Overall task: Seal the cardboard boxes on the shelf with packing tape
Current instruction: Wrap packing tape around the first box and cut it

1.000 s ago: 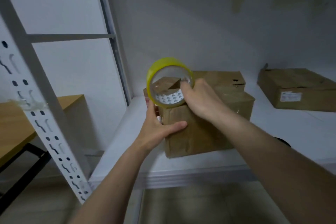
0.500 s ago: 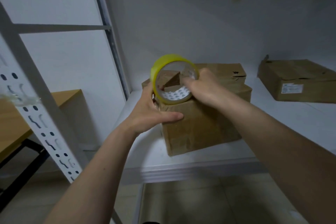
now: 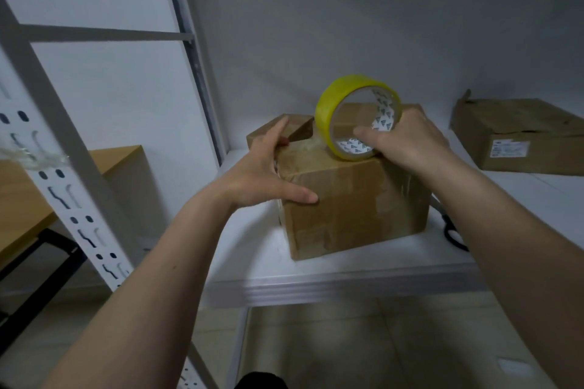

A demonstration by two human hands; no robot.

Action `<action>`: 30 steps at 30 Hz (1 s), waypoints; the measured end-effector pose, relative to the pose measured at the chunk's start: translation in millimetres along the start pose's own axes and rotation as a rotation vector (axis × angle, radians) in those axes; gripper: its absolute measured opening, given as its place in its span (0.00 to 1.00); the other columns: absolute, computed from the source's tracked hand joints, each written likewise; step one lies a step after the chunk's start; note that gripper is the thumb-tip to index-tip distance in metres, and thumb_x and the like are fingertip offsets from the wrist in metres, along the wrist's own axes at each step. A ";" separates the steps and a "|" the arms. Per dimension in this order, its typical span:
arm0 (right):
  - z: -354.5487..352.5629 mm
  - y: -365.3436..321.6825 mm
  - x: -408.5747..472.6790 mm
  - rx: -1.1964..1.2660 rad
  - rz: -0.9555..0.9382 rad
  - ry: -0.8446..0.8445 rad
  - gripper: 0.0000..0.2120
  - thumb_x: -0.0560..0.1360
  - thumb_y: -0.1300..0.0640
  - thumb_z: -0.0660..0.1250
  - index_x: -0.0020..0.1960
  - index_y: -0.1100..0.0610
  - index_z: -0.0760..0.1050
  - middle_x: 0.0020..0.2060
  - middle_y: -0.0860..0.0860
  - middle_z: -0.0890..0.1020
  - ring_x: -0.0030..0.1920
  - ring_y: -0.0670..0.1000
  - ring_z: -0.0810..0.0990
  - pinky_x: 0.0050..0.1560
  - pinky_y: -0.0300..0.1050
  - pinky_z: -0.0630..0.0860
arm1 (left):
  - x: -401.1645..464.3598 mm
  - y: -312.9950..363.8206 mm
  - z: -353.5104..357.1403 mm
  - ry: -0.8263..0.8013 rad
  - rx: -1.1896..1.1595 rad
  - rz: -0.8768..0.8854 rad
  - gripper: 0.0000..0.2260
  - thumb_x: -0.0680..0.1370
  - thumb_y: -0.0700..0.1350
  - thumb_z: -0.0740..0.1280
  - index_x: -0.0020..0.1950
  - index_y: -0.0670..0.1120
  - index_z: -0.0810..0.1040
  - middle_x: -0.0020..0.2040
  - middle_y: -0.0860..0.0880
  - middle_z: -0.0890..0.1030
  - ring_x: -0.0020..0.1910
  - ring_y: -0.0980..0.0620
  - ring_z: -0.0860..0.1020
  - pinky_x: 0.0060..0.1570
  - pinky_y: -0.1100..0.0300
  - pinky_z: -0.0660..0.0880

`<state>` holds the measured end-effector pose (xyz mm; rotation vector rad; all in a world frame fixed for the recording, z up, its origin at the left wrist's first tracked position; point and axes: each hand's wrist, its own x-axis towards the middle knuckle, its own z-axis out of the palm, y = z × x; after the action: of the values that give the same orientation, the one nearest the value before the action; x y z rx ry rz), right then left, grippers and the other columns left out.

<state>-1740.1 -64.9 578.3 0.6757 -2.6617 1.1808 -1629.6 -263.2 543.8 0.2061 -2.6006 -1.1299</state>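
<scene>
A: What's the biggest thing here?

B: The white metal shelving unit. Its shelf board (image 3: 316,249) fills the middle of the view, and a perforated upright post (image 3: 63,180) slants across at 9 o'clock. Past that post, at 8 o'clock, is a wooden table (image 3: 104,161).

A: And the cartons?

B: The near cardboard box (image 3: 357,208) sits on the shelf at the centre. A second box (image 3: 407,110) stands right behind it, mostly hidden. A flatter box (image 3: 518,136) with a white label lies well apart at 3 o'clock.

A: Where's the tape?

B: The yellow packing tape roll (image 3: 328,117) stands on edge on top of the near box, at about 1 o'clock from the box's middle. A clear strip (image 3: 303,148) runs from it leftward along the top.

A: Hands?

B: The right hand (image 3: 407,142) grips the roll, fingers curled through the core. The left hand (image 3: 268,170) is spread flat, fingers pressing the box's top left edge, thumb on the front face, clasping nothing.

A: Anything smaller?

B: A dark object (image 3: 452,230) lies at 4 o'clock beside the box, partly hidden; I can't identify it.
</scene>
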 end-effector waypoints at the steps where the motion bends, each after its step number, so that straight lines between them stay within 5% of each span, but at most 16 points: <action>1: 0.6 -0.5 0.7 -0.005 0.000 0.003 0.20 0.72 0.41 0.67 0.46 0.59 0.78 0.39 0.52 0.79 0.44 0.57 0.78 0.51 0.52 0.74 | 5.7 5.3 -1.6 -0.043 0.092 0.019 0.61 0.51 0.61 0.84 0.78 0.63 0.55 0.72 0.53 0.66 0.70 0.53 0.68 0.67 0.58 0.70; 3: -0.8 -1.5 3.5 0.028 0.005 -0.011 0.19 0.74 0.44 0.66 0.49 0.61 0.79 0.43 0.55 0.81 0.47 0.58 0.79 0.54 0.55 0.76 | 15.2 21.5 0.7 -0.115 0.235 0.018 0.57 0.50 0.69 0.81 0.75 0.65 0.59 0.71 0.55 0.69 0.70 0.50 0.69 0.67 0.48 0.71; 7: -4.4 0.0 5.4 0.058 -0.009 -0.020 0.18 0.76 0.49 0.64 0.53 0.64 0.79 0.47 0.59 0.82 0.48 0.59 0.80 0.53 0.56 0.76 | 23.9 41.3 10.3 -0.151 0.365 0.011 0.51 0.60 0.59 0.82 0.76 0.59 0.59 0.69 0.55 0.72 0.67 0.51 0.71 0.67 0.49 0.71; 12: -16.1 5.6 11.8 0.042 -0.040 -0.041 0.10 0.78 0.52 0.63 0.44 0.59 0.74 0.40 0.57 0.77 0.40 0.56 0.76 0.38 0.47 0.70 | 19.0 39.8 8.5 -0.107 0.342 -0.021 0.58 0.60 0.56 0.83 0.80 0.58 0.50 0.73 0.55 0.68 0.70 0.51 0.68 0.70 0.50 0.69; 16: -30.7 20.4 18.6 0.209 0.005 0.050 0.08 0.77 0.55 0.66 0.40 0.56 0.76 0.46 0.59 0.82 0.48 0.59 0.80 0.50 0.51 0.76 | 17.2 42.0 9.6 -0.105 0.356 -0.051 0.58 0.62 0.55 0.82 0.81 0.55 0.46 0.75 0.55 0.65 0.72 0.51 0.66 0.71 0.53 0.66; 22: -9.8 32.1 6.2 0.269 0.075 0.055 0.14 0.74 0.46 0.68 0.46 0.57 0.78 0.45 0.54 0.81 0.47 0.55 0.80 0.36 0.44 0.70 | 22.5 49.7 7.7 -0.172 0.414 -0.110 0.60 0.62 0.56 0.82 0.80 0.58 0.43 0.76 0.53 0.64 0.73 0.47 0.66 0.71 0.48 0.67; 30: -34.1 48.8 31.2 0.329 0.048 0.142 0.09 0.76 0.55 0.66 0.47 0.60 0.79 0.46 0.59 0.82 0.48 0.60 0.81 0.54 0.59 0.78 | 18.4 52.9 10.4 -0.174 0.411 -0.127 0.61 0.63 0.53 0.82 0.80 0.59 0.40 0.76 0.53 0.64 0.73 0.48 0.66 0.72 0.50 0.66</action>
<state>-1791.7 -21.8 578.7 0.5503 -2.4035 1.6356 -1651.0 -224.6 579.7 0.3808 -2.9909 -0.6596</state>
